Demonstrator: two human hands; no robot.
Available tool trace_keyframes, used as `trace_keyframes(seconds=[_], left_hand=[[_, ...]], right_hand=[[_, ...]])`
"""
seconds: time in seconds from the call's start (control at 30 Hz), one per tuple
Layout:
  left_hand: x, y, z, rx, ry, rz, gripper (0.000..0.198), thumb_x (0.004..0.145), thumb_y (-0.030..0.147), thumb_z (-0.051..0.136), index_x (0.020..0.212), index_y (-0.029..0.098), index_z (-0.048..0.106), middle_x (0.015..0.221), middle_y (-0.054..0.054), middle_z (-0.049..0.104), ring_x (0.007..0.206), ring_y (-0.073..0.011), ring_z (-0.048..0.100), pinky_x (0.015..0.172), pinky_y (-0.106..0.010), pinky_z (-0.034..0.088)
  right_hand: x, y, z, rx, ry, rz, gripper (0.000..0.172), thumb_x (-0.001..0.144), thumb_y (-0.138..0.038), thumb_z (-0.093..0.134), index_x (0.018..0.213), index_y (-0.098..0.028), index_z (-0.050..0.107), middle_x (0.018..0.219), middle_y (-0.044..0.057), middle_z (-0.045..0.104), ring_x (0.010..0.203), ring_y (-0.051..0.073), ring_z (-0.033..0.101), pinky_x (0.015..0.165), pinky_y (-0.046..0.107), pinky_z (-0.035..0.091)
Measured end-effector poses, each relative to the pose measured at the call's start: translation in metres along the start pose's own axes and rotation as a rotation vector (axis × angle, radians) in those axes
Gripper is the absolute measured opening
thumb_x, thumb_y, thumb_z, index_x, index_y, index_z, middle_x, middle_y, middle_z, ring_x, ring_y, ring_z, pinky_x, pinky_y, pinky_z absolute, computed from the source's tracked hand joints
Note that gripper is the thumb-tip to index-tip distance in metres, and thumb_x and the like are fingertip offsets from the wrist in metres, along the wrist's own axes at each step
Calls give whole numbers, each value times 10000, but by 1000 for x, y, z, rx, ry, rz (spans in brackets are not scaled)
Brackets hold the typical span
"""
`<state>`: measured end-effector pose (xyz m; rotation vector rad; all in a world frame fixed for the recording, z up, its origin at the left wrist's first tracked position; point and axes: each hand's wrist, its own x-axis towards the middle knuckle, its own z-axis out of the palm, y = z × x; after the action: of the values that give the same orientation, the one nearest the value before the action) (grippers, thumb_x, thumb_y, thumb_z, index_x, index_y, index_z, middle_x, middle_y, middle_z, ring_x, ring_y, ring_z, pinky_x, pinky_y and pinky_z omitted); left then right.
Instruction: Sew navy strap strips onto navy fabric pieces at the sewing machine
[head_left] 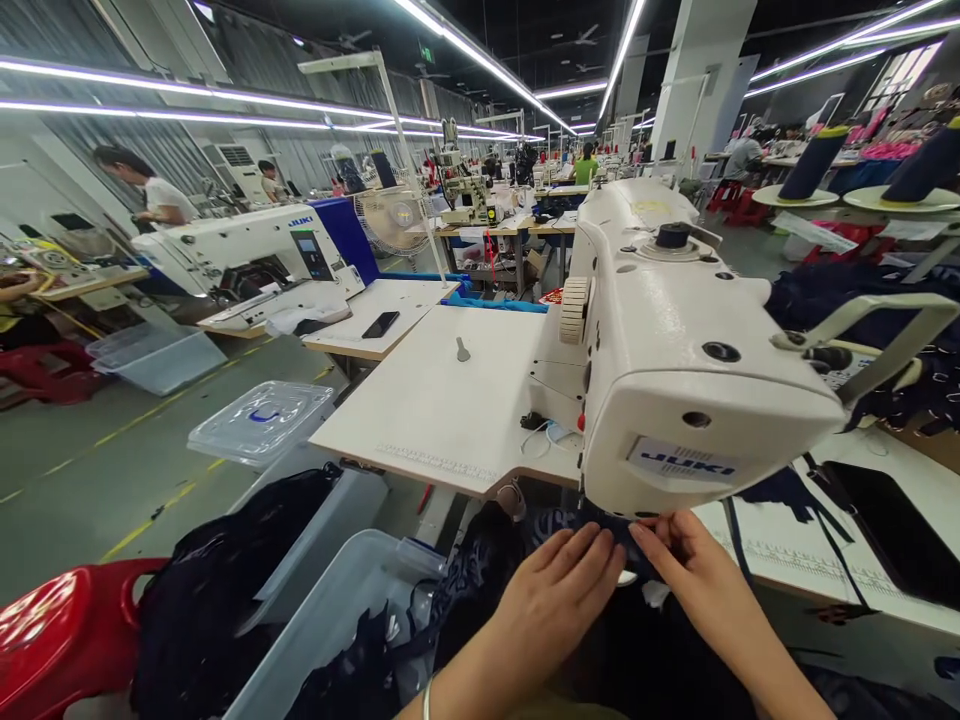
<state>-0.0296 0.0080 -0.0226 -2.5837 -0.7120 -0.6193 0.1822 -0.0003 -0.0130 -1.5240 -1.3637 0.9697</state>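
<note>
The white sewing machine head (697, 300) stands over the work, and its needle area is mostly hidden behind its front end. Dark navy lace fabric (551, 522) lies beneath it and hangs towards my lap. My left hand (559, 590) has its fingers together and bent over the fabric edge, the thumb out of sight. Just to the right, my right hand (694, 565) pinches the same fabric between thumb and fingers, close under the machine's front. The two hands are a short gap apart. A small white piece (627, 577) shows between them.
A white worktable (427, 390) with a grey metal piece (463, 350) stretches left. Translucent bins (337, 600) with dark fabric and a red stool (67, 630) stand low left. A black phone (892, 520) lies right. Thread cones (814, 165) stand behind; other people sit at machines.
</note>
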Motion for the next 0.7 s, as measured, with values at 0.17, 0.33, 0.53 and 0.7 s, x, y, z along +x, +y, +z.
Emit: trace_keyframes(seconds=[0.17, 0.33, 0.53, 0.7], left_hand=[[3, -5, 6, -24, 79, -109, 350, 1042, 217, 357, 1320, 261, 565, 1310, -2, 592, 1237, -167, 488, 1035, -322, 337], [3, -4, 2, -37, 40, -133, 356, 1033, 236, 376, 1345, 293, 537, 1302, -23, 589, 1243, -166, 487, 1027, -324, 338], [3, -4, 2, -30, 13, -78, 339, 1036, 194, 360, 1293, 228, 578, 1426, 9, 510, 1350, -141, 378, 1091, -322, 265], [2, -1, 5, 1, 13, -125, 334, 1028, 212, 426, 1334, 275, 546, 1422, 22, 519, 1380, -137, 335, 1114, -334, 185]], right_hand=[[-5, 12, -10, -191, -102, -69, 294, 931, -522, 467, 1063, -273, 553, 898, 17, 639, 861, 195, 613, 719, 292, 497], [-6, 19, -16, -202, -89, 32, 377, 891, -560, 497, 1120, -269, 567, 1153, 72, 632, 1086, 252, 595, 678, 282, 538], [3, 5, -13, -256, -141, -155, 287, 950, -475, 449, 926, -240, 612, 1010, 73, 650, 1031, 244, 598, 879, 357, 503], [8, 3, -13, -308, -146, -231, 309, 969, -440, 428, 1009, -251, 669, 1097, 80, 643, 1097, 259, 572, 948, 382, 461]])
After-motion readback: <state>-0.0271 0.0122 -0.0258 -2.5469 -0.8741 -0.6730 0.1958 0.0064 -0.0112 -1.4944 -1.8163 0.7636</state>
